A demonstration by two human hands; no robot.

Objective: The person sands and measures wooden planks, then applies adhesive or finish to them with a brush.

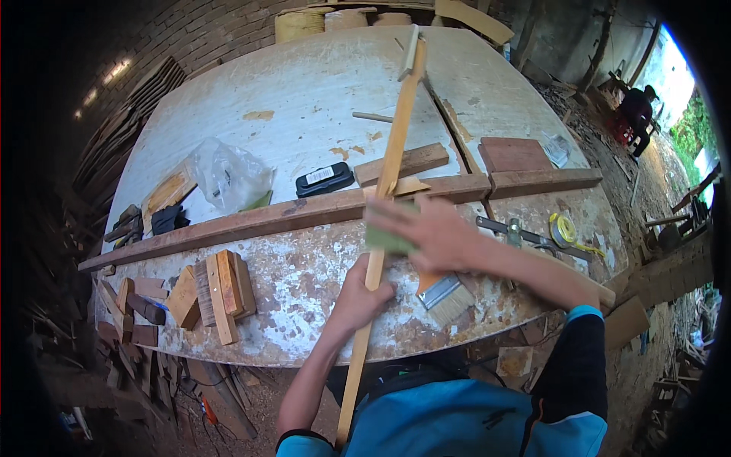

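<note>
A long, narrow wooden strip point(397, 141) runs from my body across the bench, lying over a long wooden beam point(297, 215). My left hand point(359, 295) is closed around the strip near the bench's front. Just beyond it, my right hand point(438, 234), smeared by motion, presses a green piece of what looks like sandpaper point(387, 239) against the strip. A flat paintbrush point(445, 297) with pale bristles lies below my right hand. The strip's far end rests near a small upright wooden piece point(410, 53).
On the bench point(297, 305) lie wood blocks with a brush point(221, 293), a clear plastic bag point(228, 174), a black case point(325, 180), a hammer point(514, 232) and a yellow tape measure point(562, 230). A gap splits the far bench top. Another person point(636, 114) sits far right.
</note>
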